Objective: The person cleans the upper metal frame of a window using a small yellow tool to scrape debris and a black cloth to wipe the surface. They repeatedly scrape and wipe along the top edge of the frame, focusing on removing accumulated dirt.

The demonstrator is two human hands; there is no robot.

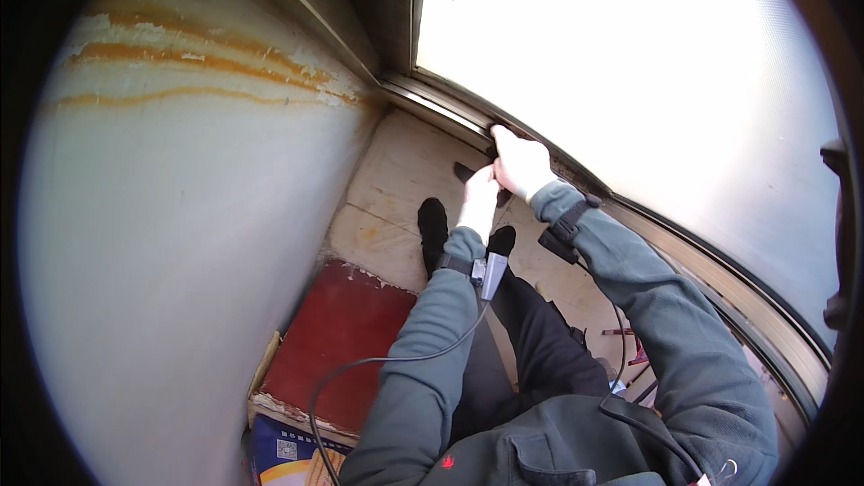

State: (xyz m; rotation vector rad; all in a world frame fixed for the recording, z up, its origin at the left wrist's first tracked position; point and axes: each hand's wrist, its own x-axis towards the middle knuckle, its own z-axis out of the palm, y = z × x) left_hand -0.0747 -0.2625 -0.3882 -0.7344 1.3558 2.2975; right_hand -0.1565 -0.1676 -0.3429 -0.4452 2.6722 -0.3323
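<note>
My right hand (523,160) is at the metal window track (445,111), its fingertips touching the rail beside the bright window pane (607,67). Close against its lower left side is my left hand (480,196), with curled fingers. A dark object (463,172) shows just left of the hands, and a dark piece (503,198) shows below them; whether they are one thing I cannot tell. The overexposed skin and overlapping fingers hide what either hand holds. Both wrists bear straps with small devices and cables over grey-green sleeves.
A painted wall (182,216) with peeling, rust-coloured stains rises at left. Below stands a worn red board (337,344), with a printed blue bag (277,445) beside it. My feet in black shoes are on the tiled floor (385,196). Reddish items (634,351) lie at lower right.
</note>
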